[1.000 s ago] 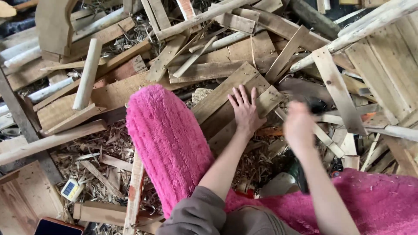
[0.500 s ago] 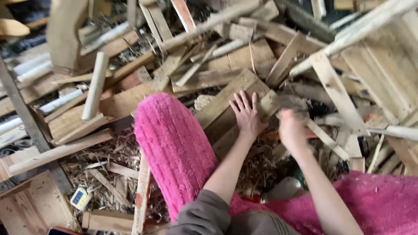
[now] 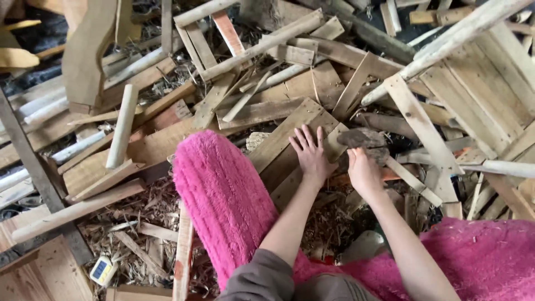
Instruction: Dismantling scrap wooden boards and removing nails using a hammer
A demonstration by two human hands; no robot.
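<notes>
Right hand (image 3: 363, 171) of yours has moved onto the dark bark chunk (image 3: 361, 139), seemingly gripping it; left hand (image 3: 310, 154) stays flat, fingers spread, on the pale plank (image 3: 278, 142) beside it.

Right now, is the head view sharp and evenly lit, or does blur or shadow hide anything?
Head view: soft even daylight, no glare; left hand crisp on the plank; right hand slightly soft on a dark chunk; gaps between boards fall into deep shadow; edges bow a little.
</notes>
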